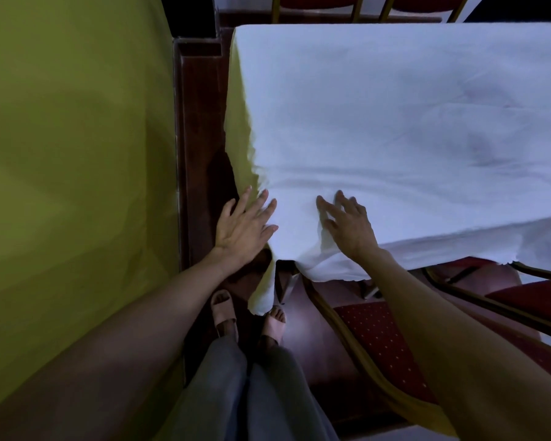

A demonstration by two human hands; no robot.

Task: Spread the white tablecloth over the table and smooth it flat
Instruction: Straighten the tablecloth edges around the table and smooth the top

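at the bottom of the frame your grey-trousered legs and sandalled feet [226,313] stand on the dark floor, with a red-cushioned chair with a gold frame [379,338] at lower right, tucked partly under the table edge. just above, in the lower middle, your left hand [242,226] lies with fingers straight and spread at the near corner of the white cotton tablecloth [395,122], fingertips touching the cloth where it turns down over the corner; it grips nothing. your right hand [350,224] rests flat on the cloth beside it, fingers spread and slightly bent, pressing rather than pinching. the cloth already covers the table top across the centre and right of the frame, so you look to be in the smoothing step, well along. a band of wrinkles runs just beyond your fingertips, and the corner flap hangs bunched toward your feet; the next move likely calls for sweeping both palms outward and tugging that corner straight. a yellow-green fabric underlay [236,122] shows along the cloth's left edge, and a larger yellow-green surface [70,154] fills the left. no writing or labels are readable anywhere.
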